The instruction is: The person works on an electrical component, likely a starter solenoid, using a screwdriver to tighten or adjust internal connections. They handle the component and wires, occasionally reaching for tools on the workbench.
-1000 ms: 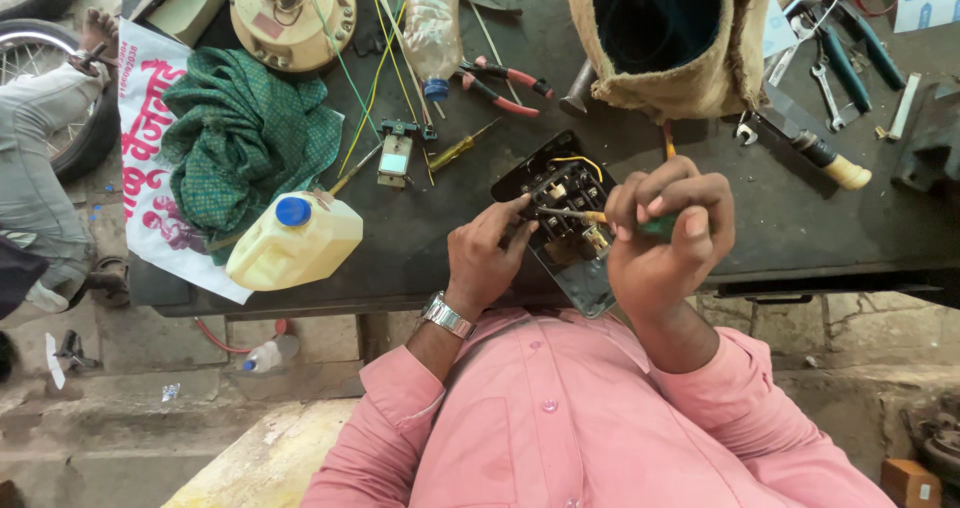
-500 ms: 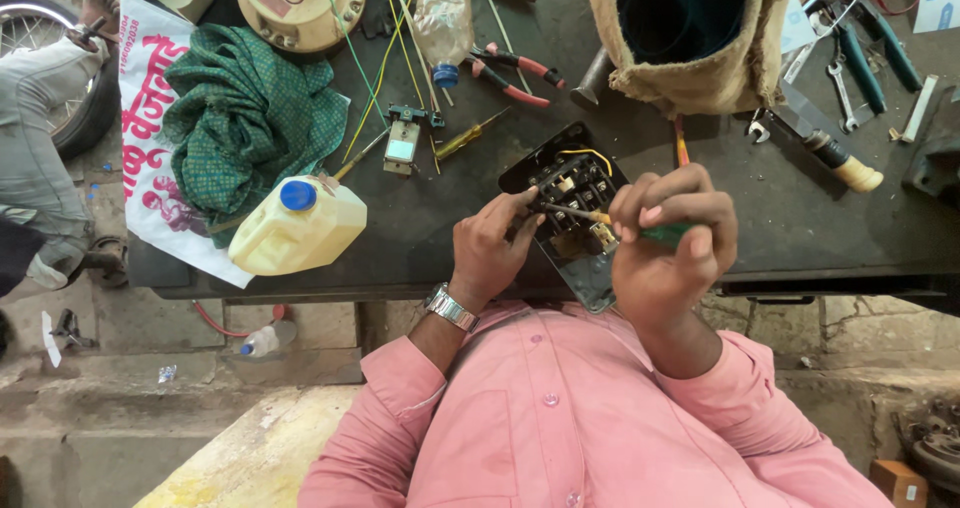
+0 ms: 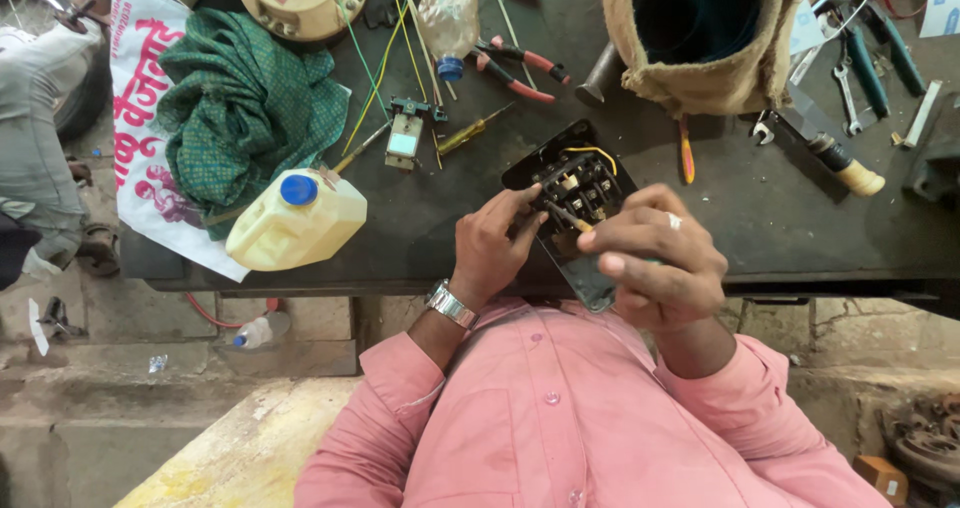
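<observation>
We noted left hand bracing the black switch block; right hand gripped a screwdriver, best kept square on the terminal.

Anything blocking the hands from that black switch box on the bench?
Nothing visible. The left hand already touches the black switch box, and the right hand holds a screwdriver with its tip in the box's terminals.
</observation>
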